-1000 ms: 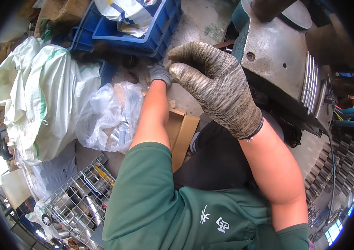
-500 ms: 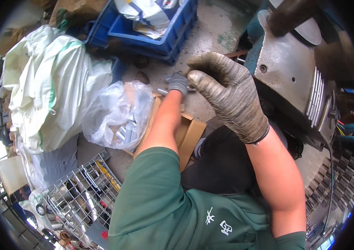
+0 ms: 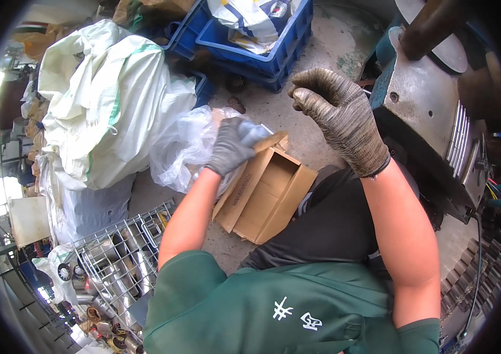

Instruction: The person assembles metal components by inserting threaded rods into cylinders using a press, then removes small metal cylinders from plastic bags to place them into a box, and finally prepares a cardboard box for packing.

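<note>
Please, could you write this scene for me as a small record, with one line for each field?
Left hand: gloved; its grip is around a blurred grey-blue item, exact kind unclear
Right hand: gloved, raised, fingers curled toward the thumb; no item visible in it
Near left hand: clear plastic bag; open cardboard box
Ahead: blue crate with a white printed bag
Left side: large white sack; wire basket with metal parts
Right side: grey metal machine
</note>
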The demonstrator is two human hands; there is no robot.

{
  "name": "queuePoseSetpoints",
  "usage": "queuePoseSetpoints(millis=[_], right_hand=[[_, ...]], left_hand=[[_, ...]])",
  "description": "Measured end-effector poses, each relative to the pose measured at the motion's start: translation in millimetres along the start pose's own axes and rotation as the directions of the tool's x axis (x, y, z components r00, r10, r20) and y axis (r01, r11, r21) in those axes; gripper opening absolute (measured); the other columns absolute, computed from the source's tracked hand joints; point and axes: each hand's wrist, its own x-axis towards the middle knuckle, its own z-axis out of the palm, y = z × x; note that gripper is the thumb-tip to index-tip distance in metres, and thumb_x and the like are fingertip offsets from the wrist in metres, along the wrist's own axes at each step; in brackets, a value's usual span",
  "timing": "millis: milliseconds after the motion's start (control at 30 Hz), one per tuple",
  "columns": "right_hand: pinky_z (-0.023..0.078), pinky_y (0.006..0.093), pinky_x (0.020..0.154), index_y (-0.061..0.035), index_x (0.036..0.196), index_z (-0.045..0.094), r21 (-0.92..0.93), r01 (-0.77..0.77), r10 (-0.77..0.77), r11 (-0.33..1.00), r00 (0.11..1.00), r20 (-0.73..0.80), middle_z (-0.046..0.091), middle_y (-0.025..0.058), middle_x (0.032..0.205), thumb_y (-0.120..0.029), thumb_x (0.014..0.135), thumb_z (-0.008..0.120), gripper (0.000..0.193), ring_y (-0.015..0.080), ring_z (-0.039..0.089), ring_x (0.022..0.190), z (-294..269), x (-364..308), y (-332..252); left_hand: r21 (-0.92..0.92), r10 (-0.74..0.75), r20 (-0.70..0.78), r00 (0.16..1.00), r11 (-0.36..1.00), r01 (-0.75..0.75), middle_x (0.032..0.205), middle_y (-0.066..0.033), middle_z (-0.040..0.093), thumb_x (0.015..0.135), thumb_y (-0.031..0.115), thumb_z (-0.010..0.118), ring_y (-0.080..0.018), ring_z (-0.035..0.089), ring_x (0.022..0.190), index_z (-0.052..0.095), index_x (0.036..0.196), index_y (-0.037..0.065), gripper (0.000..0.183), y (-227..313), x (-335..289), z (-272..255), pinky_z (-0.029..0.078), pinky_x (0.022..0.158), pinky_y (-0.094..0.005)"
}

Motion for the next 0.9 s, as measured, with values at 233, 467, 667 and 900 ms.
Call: queuePoseSetpoints(millis=[233,467,667,900], right_hand=[[0.057,0.0299,0.085,-0.0018,0.118,0.071,-0.094,0.013,-0.010,0.995,0.999,0.033,0.076,0.0098,0.105,-0.020,0.096,0.071,0.028,0.0142,0.070,0.095,4.2,4.7,7.1],[0.058,0.0312,0.084,-0.0049,0.115,0.072,-0.225,0.007,-0.003,0.974,1.000,0.018,0.077,0.0100,0.104,-0.025,0.095,0.072,0.029,0.0171,0.073,0.094,1.0,4.9,17.5],[0.058,0.0322,0.083,-0.0052,0.115,0.072,-0.285,0.044,-0.046,0.958,0.999,-0.001,0.077,0.0113,0.103,-0.026,0.094,0.071,0.029,0.0184,0.074,0.092,-3.4,3.5,25.0],[0.058,0.0325,0.083,-0.0047,0.115,0.072,-0.206,0.056,-0.058,0.977,0.998,-0.005,0.077,0.0116,0.103,-0.025,0.095,0.071,0.028,0.0199,0.074,0.091,-5.5,3.4,23.3]], left_hand=[[0.220,-0.481,0.323,0.815,0.876,0.430,0.147,-0.0296,0.049,0.063,0.028,0.088,-0.0403,0.054,0.132,0.038,0.154,0.003,0.106,-133.6,-45.3,-27.0,0.047,0.109,-0.0422],[0.257,-0.414,0.097,0.905,0.889,0.379,0.154,-0.0218,0.044,0.072,0.019,0.083,-0.0406,0.044,0.142,0.037,0.158,0.017,0.098,-117.7,-86.2,2.0,0.036,0.120,-0.0443],[0.451,-0.597,0.272,0.755,0.772,0.448,0.146,-0.0225,0.054,0.082,0.016,0.072,-0.0353,0.053,0.135,0.040,0.156,0.016,0.080,-57.6,-58.8,-31.1,0.046,0.109,-0.0440],[-0.190,0.017,0.010,1.000,0.982,-0.015,0.125,-0.0202,0.069,0.093,0.026,0.066,-0.0340,0.064,0.120,0.065,0.131,0.007,0.043,-34.1,36.4,73.4,0.049,0.103,-0.0418]])
